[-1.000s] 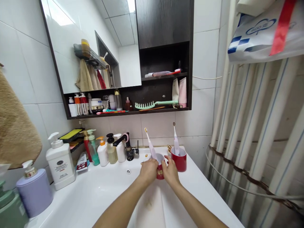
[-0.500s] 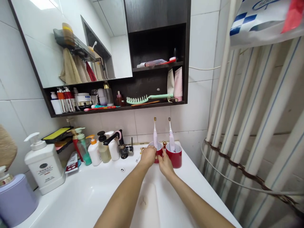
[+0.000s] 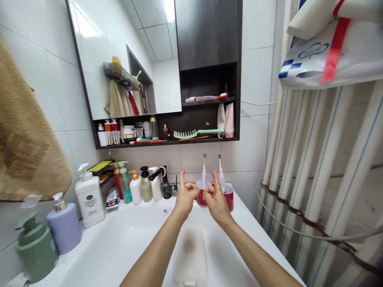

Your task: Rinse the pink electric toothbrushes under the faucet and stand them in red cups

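Two red cups stand side by side at the back right of the white sink counter [image 3: 248, 235], each with an electric toothbrush upright in it. My left hand [image 3: 185, 198] is raised just left of the left cup [image 3: 202, 195], fingers curled, index finger pointing up, holding nothing. My right hand [image 3: 217, 202] hovers in front of the right cup [image 3: 230, 199] in the same pose, also with nothing in it. The left toothbrush [image 3: 204, 173] and the right toothbrush [image 3: 221, 174] rise above my fingers.
A black faucet [image 3: 163, 181] and several pump bottles [image 3: 140, 187] line the back of the basin [image 3: 128, 239]. Larger dispensers [image 3: 89, 199] stand at the left, under a brown towel [image 3: 26, 139]. A dark shelf [image 3: 167, 141] hangs above; white pipes [image 3: 314, 159] fill the right.
Both hands have let go of the left red cup, now standing next to the other cup, and lifted with index fingers up. The view has tilted and shifted slightly.
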{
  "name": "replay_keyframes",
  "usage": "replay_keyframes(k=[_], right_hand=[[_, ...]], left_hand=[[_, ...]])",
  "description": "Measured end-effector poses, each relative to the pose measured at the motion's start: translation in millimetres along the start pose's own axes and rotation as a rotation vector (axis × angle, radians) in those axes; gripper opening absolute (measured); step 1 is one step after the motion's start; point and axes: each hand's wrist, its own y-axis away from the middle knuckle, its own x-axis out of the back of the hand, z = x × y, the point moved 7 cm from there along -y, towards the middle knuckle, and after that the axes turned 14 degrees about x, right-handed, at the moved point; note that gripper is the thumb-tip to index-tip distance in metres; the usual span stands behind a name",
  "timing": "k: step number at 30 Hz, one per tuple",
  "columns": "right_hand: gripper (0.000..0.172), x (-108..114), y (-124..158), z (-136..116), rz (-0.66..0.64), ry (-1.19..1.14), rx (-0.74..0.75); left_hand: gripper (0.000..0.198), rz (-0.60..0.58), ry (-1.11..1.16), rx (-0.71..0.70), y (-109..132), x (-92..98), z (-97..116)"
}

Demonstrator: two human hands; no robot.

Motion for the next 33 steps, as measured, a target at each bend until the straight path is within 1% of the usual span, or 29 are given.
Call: replay_keyframes(k=[3, 5, 7, 8, 9, 11, 12, 14, 16, 19, 21, 24, 26, 28, 30, 33], right_hand=[[0.066, -5, -2, -30, 0.0, -0.201, 0.078], [0.067, -8, 1, -39, -0.006, -0.287, 0.072], [0.066, -11, 5, -40, -0.012, -0.332, 0.034], [0.061, -11, 7, -38, -0.011, -0.342, 0.0], [0.051, -12, 10, -35, -0.006, -0.341, -0.039], [0.024, -12, 14, -27, 0.005, -0.319, -0.113], [0.027, -13, 15, -23, 0.003, -0.304, -0.141], [0.042, -15, 17, -17, -0.019, -0.273, -0.172], [0.046, -18, 19, -11, -0.05, -0.224, -0.196], [0.047, -18, 18, 2, -0.087, -0.101, -0.214], [0.048, -10, 14, 14, -0.081, 0.019, -0.209], [0.045, 17, -1, 37, 0.003, 0.258, -0.177], [0.033, 38, -11, 53, 0.075, 0.42, -0.157], [0.02, 55, -17, 69, 0.109, 0.549, -0.177], [0.016, 66, -17, 84, 0.087, 0.639, -0.211], [0.009, 72, -10, 97, 0.004, 0.717, -0.238]], left_hand=[[0.084, -0.125, 0.14, -0.005, 24, -10.2, 20], [0.087, -0.154, 0.17, 0.009, 33, -11.5, 25], [0.087, -0.148, 0.179, 0.027, 36, -8.1, 24], [0.084, -0.136, 0.178, 0.043, 37, -4.9, 21], [0.074, -0.118, 0.174, 0.066, 37, -1.2, 17], [0.045, -0.07, 0.162, 0.154, 36, 7.3, 6], [0.042, -0.052, 0.159, 0.217, 36, 10.8, -2], [0.053, -0.044, 0.149, 0.345, 37, 15.1, -18], [0.059, -0.063, 0.135, 0.438, 38, 15.9, -31], [0.061, -0.081, 0.114, 0.498, 36, 17.2, -45], [0.062, -0.079, 0.102, 0.526, 34, 20.5, -56], [0.061, -0.066, 0.072, 0.585, 33, 31.0, -78], [0.059, -0.044, 0.057, 0.637, 36, 41.1, -95], [0.058, 0.0, 0.056, 0.691, 40, 52.5, -112], [0.056, 0.053, 0.07, 0.723, 44, 63.2, -126], [0.051, 0.097, 0.089, 0.713, 46, 73.4, -135]])
